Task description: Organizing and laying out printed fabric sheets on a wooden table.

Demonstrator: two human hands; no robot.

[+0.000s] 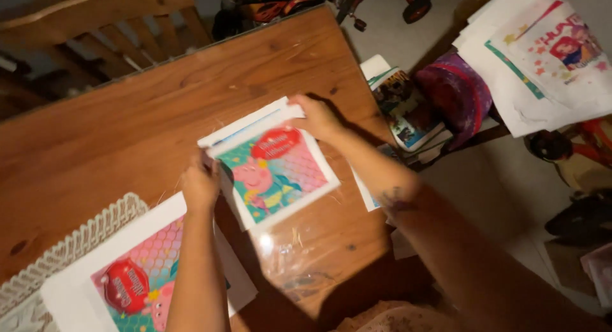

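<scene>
Printed sheet [275,173] (probably bagged) lies slantwise, long axis up-right.

I'm pinching a printed paper sheet [275,173] between my left hand [200,187] and right hand [319,118]; its cartoon print is looking smooth, semi-glossy, with a plain matt white border. A clear plastic sleeve [290,259] is hanging off it, shiny, catching glare, crinkled. The table [127,115] is showing varnished wood, smooth, with knots and grain. A second printed sheet [127,274] is lying matt. The white woven mat [70,243] is looking rough, braided.
</scene>
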